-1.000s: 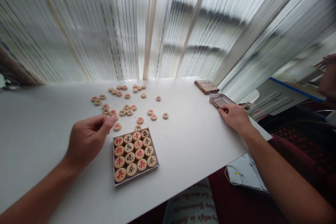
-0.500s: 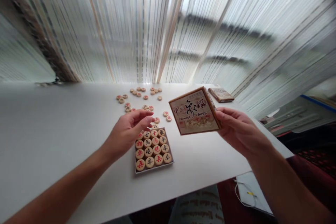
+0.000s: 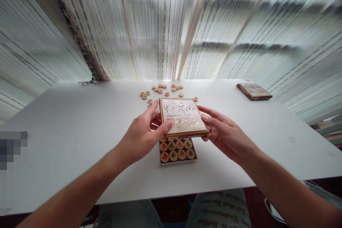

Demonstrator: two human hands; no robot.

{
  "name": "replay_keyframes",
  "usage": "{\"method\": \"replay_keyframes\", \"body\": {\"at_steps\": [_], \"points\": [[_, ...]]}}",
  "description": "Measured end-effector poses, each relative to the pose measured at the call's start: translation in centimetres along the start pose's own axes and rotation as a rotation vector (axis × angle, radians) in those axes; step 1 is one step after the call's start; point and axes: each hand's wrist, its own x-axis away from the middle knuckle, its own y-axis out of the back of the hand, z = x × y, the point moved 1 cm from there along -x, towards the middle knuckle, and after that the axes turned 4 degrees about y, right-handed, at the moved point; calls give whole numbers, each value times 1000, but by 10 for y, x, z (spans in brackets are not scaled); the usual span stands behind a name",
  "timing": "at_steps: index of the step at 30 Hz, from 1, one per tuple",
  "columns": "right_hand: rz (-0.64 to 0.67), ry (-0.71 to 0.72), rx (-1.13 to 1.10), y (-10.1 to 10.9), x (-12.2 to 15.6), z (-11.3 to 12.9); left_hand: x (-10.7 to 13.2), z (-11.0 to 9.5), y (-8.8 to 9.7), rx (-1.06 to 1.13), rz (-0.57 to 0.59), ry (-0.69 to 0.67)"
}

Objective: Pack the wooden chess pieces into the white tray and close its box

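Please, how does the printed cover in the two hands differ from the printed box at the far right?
The cover is held by the left hand and right hand; the box lies on the table. The cover appears larger in the picture than the box. "Chinese chess" is readable on the cover, but the box's lettering is not clear enough. Both have brown edges and pale tops with dark markings.

We could pass over the bare table [image 3: 77, 121] at frame left or short of the box [image 3: 256, 92] at upper right, but mid-frame the lid [image 3: 184, 117] screens the tray's [image 3: 178, 162] far part and loose discs [image 3: 160, 91] clutter upper centre.
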Motion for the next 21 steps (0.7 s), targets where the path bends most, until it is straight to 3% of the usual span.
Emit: {"method": "replay_keyframes", "body": {"at_steps": [4,9,14,21], "points": [[85,-26,166,-1,7,-8,18,-2,-2,-303,-119,-78],[172,27,508,10,17,-21,38,17,-8,-568,-91,-109],[204,120,769,15,20,-26,44,35,-13,-632,-37,-62],[187,202,968,13,22,-28,47,40,-16,-641,-23,-7]]}}
